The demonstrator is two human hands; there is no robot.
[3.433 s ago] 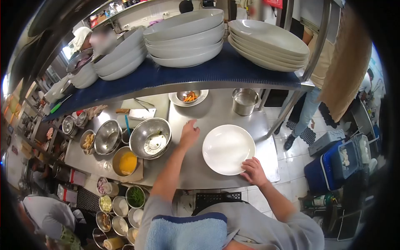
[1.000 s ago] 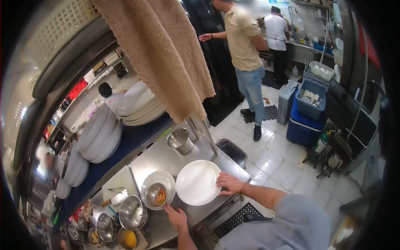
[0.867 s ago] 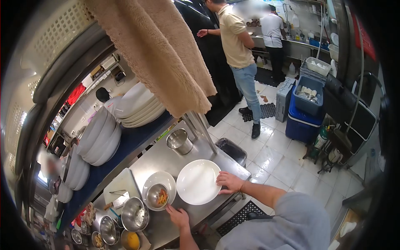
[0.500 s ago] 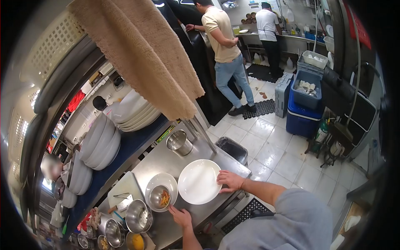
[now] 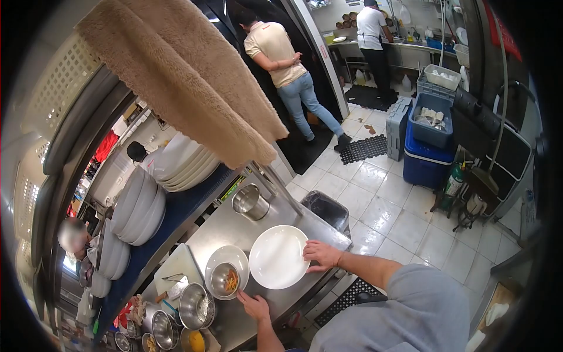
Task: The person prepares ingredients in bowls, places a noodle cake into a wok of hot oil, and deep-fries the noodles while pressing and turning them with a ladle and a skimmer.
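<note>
A large white plate lies flat on the steel table. My right hand grips its right rim, fingers curled over the edge. Left of it stands a white dish holding a small metal bowl with orange-yellow strips inside. My left hand reaches up beside this dish, its fingers extended and their tips at the lower edge of the bowl and dish. Whether those fingertips press on the bowl or only on the dish's rim, I cannot tell.
A steel pot stands at the table's back. Metal bowls and a cutting board sit at the left. Stacked white bowls line the shelf; a brown towel hangs above. Two people stand beyond.
The person in the beige shirt has moved left, leaning into the dark doorway. My hands, the plate and the bowl keep nearly the same places; the view has shifted slightly.
</note>
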